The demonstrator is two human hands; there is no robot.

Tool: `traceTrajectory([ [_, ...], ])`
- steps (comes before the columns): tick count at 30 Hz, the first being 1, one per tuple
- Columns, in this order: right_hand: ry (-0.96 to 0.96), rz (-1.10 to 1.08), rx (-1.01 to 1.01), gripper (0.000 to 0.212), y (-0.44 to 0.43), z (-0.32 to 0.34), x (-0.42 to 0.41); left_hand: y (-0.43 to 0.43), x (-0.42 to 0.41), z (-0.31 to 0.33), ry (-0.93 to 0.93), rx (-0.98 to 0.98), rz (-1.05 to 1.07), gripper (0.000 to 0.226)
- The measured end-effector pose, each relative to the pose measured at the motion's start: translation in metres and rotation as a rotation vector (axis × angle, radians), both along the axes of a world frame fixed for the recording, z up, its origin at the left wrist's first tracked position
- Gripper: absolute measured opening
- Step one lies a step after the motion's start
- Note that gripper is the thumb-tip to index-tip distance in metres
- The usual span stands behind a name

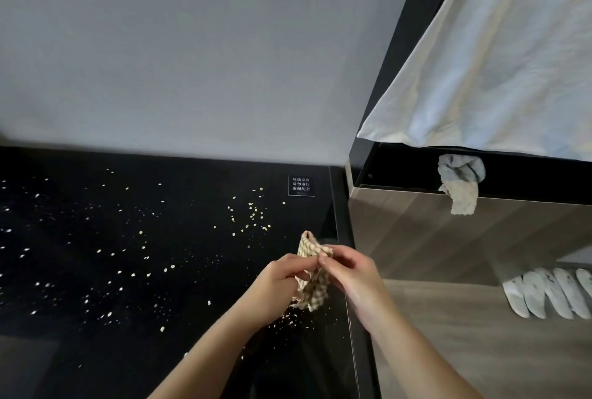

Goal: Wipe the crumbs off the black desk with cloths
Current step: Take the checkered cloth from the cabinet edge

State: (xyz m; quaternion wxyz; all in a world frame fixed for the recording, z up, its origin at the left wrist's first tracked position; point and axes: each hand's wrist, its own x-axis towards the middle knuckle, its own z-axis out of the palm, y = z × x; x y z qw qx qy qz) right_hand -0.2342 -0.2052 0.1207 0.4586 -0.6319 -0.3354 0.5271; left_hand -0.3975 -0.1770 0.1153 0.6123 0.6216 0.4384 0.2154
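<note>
Cloths, 2: checked cloth point(315, 289) between left hand point(278, 277) and right hand point(349, 273), grey-blue cloth point(461, 184) beyond the right hand. Left of both, crumbs point(253, 209): too many to count. Right of the right hand, white slippers point(551, 296): 5.

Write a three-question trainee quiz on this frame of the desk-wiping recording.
1. True or false: the left hand and the right hand both grip the checked cloth.
2. Where do most of the crumbs lie? A) on the black desk; B) on the wall; C) on the white sheet.
3. Fill in: the blue-grey cloth hangs off to the ____ of the desk.

Key: 1 true; 2 A; 3 right.
</note>
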Motion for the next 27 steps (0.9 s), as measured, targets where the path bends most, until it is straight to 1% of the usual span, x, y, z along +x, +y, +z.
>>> traceTrajectory([
  [2,0.024,-0.023,-0.018,0.014,0.0,0.002,0.008,0.002,-0.001,0.004,-0.095,-0.075,0.019,0.062],
  [3,0.059,-0.036,-0.031,0.014,0.001,0.003,0.013,0.003,-0.002,0.004,-0.133,-0.097,0.066,0.057],
  [4,0.118,-0.042,-0.042,0.015,0.001,0.006,0.017,0.006,-0.001,0.004,-0.135,-0.094,0.141,0.05],
  [6,0.271,-0.014,-0.046,0.018,0.001,0.014,0.027,0.012,0.001,0.0,-0.06,-0.039,0.318,0.029],
  [7,0.344,0.019,-0.041,0.02,0.001,0.018,0.032,0.015,0.002,-0.003,-0.051,-0.046,0.347,0.023],
  [8,0.408,0.061,-0.032,0.021,0.0,0.023,0.037,0.016,0.006,-0.003,-0.087,-0.107,0.299,0.031],
  [9,0.448,0.098,-0.023,0.023,0.0,0.029,0.042,0.018,0.011,-0.003,-0.16,-0.206,0.209,0.045],
  [10,0.463,0.126,-0.021,0.027,0.001,0.034,0.048,0.017,0.017,-0.002,-0.239,-0.315,0.116,0.053],
  [12,0.446,0.149,-0.048,0.029,0.004,0.039,0.061,0.014,0.029,0.005,-0.38,-0.45,-0.004,0.05],
  [14,0.386,0.128,-0.117,0.029,0.007,0.035,0.075,0.012,0.037,0.011,-0.437,-0.493,0.045,0.046],
  [16,0.363,0.148,-0.235,0.032,0.005,0.027,0.086,0.012,0.042,0.011,-0.4,-0.467,0.117,0.042],
  [18,0.386,0.233,-0.347,0.032,-0.001,0.018,0.093,0.013,0.045,0.008,-0.284,-0.415,0.152,0.028],
  [20,0.423,0.303,-0.405,0.024,-0.007,0.009,0.097,0.014,0.048,0.006,-0.156,-0.376,0.174,0.02],
  [21,0.437,0.293,-0.419,0.02,-0.008,0.004,0.099,0.014,0.05,0.004,-0.087,-0.354,0.168,0.019],
  [24,0.405,0.238,-0.402,0.026,-0.005,-0.01,0.106,0.014,0.055,0.005,0.144,-0.275,0.098,0.015],
  [25,0.38,0.24,-0.386,0.026,-0.003,-0.011,0.108,0.015,0.057,0.006,0.178,-0.262,0.096,0.015],
  [27,0.301,0.279,-0.349,0.024,0.003,-0.014,0.112,0.016,0.06,0.006,0.133,-0.27,0.124,0.015],
])
